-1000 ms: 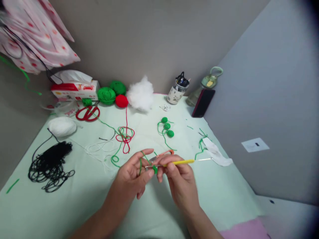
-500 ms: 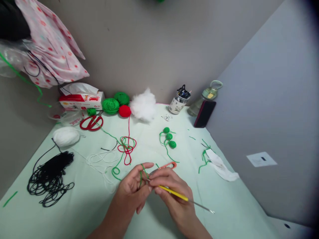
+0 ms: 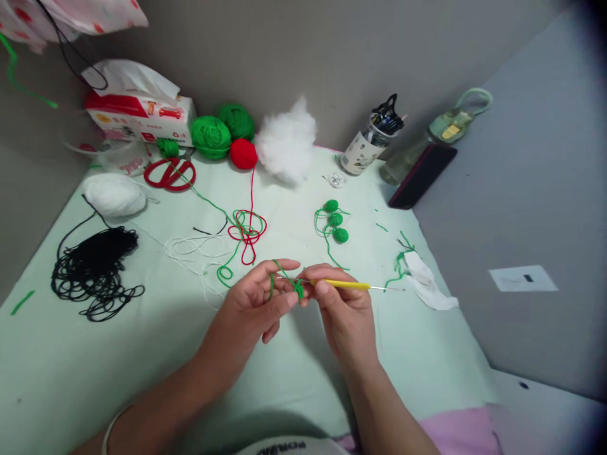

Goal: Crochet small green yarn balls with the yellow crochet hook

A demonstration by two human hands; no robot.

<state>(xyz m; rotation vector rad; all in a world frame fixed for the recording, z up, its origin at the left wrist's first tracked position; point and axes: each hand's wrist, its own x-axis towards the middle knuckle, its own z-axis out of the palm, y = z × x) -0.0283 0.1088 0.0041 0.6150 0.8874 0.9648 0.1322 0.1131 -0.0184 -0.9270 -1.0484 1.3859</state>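
Head view: I see right hand (image 3: 348, 313) clamped on yellow hook (image 3: 348, 285), left hand (image 3: 251, 300) pinching small green yarn piece (image 3: 298, 290) at fingertips. Piece looks light, soft, squashable: pinch edge gently. Hook likely stiff, slim; grip by handle.

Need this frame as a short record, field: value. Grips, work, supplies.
left grip: pinches small green yarn piece
right grip: holds yellow-handled hook, shaft at the green yarn piece
ahead of grips: three small green balls
left side: black yarn, white yarn ball
cutting tool: red-handled scissors, lying by tissue box
back: green yarn balls, red yarn ball, white fluff, pen cup, phone
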